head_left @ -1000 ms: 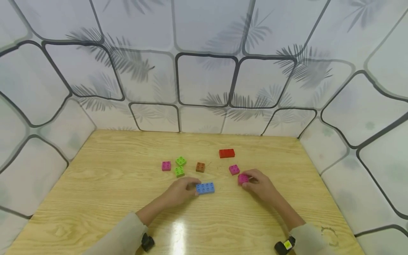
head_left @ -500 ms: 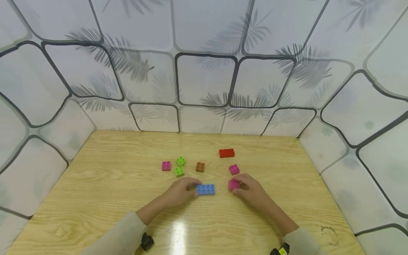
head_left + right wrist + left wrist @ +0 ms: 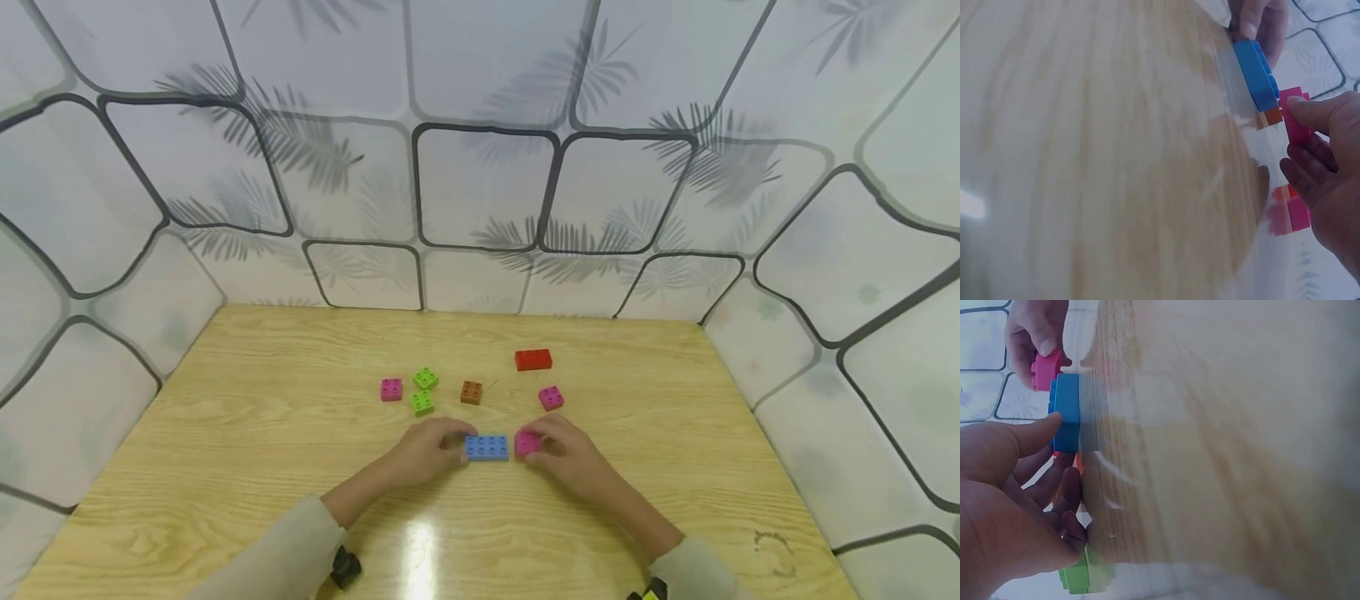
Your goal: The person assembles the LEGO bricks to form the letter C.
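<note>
The left hand [image 3: 427,450] pinches the left end of a blue eight-stud building brick [image 3: 487,448], its thumb on the near side and fingertips on the far side. The right hand [image 3: 573,458] grips a small pink brick [image 3: 527,444] between thumb and fingers, just to the right of the blue brick. A narrow gap shows between the two bricks from the head; in the left wrist view the pink one seems raised a little higher than the blue.

Beyond the blue brick and slightly to its left lies a brown four-stud brick [image 3: 471,392]. Farther left of the blue brick, also beyond it, are a nearer lime-green four-stud brick [image 3: 422,404] and a farther lime-green one [image 3: 425,379], close together, then another pink four-stud brick [image 3: 391,389]. Beyond the blue brick to its right sits a third pink brick [image 3: 551,398], turned at an angle, and, farther beyond, a long red brick [image 3: 534,360].

The wood-grain table [image 3: 285,358] stretches all round the blue brick; well beyond stands a pale, leaf-printed wall [image 3: 480,192].
</note>
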Available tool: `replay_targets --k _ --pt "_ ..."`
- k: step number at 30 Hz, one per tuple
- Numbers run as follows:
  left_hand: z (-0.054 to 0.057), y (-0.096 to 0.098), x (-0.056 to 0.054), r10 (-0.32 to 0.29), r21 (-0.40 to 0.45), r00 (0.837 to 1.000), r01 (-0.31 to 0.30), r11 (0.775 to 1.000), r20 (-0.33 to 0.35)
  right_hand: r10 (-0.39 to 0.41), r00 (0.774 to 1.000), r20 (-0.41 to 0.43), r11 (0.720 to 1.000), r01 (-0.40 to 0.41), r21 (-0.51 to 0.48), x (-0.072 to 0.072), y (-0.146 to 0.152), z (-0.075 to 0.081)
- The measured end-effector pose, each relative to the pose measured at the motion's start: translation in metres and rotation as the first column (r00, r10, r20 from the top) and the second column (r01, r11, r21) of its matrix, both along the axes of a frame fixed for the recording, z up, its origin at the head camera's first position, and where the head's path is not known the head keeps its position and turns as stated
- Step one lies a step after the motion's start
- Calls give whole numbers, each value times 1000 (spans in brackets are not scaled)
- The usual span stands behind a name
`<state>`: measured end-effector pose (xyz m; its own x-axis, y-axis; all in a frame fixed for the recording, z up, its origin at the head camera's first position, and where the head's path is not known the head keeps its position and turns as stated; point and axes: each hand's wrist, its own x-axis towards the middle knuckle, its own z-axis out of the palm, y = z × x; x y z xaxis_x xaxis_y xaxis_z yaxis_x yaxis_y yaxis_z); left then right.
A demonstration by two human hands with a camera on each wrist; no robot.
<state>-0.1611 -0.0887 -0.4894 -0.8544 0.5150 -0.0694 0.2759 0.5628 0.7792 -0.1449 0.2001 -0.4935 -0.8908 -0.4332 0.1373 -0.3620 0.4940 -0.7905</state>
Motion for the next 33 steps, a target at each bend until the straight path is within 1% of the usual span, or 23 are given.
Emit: replay_targets --k 6,12,15,20,27,33 --pt "0 1 0 -6 -4 1000 6 1000 -8 31 1000 1 999 -31 -9 1 -10 -1" --pt "0 0 0 -8 -6 1000 8 1000 -13 39 999 -29 998 -41 -43 0 -13 -2" --pt "0 0 0 -8 -7 1000 8 1000 -11 57 997 -52 997 -59 -50 -1 -14 -2" --pt "0 1 0 -16 -5 1000 16 1000 -19 78 994 -81 997 -80 -22 -2 -16 -3" --pt "2 1 0 -12 -4 1000 12 1000 -25 67 997 -50 998 -67 0 -1 -18 0" --pt "2 1 0 -14 -5 1000 14 1000 -21 79 992 -94 996 -73 57 -3 -19 0"
